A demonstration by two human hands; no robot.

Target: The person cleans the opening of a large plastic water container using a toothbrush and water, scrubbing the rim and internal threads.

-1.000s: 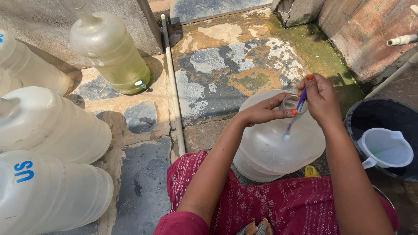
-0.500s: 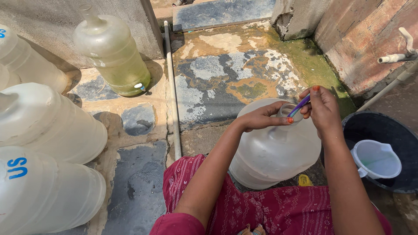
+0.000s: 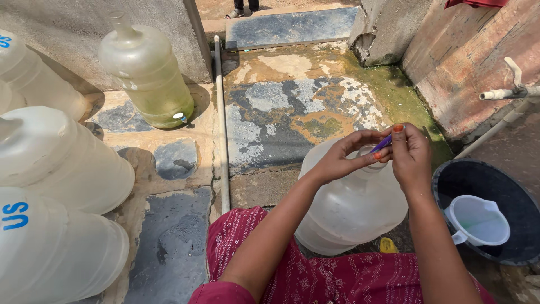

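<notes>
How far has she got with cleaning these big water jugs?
Hard to call any jug finished: several jugs lie at the left, and one upright jug holds greenish water. In hand: the left hand steadies the clear jug at its neck while the right hand works a purple brush handle at its mouth. Rinsing from the black tub seems left.

The thin purple stick (image 3: 382, 143) now lies nearly flat, pinched by both hands, left hand (image 3: 343, 157) and right hand (image 3: 410, 155), over the clear plastic jug's mouth (image 3: 368, 152); earlier it hung toward 7 o'clock from the right alone.
</notes>
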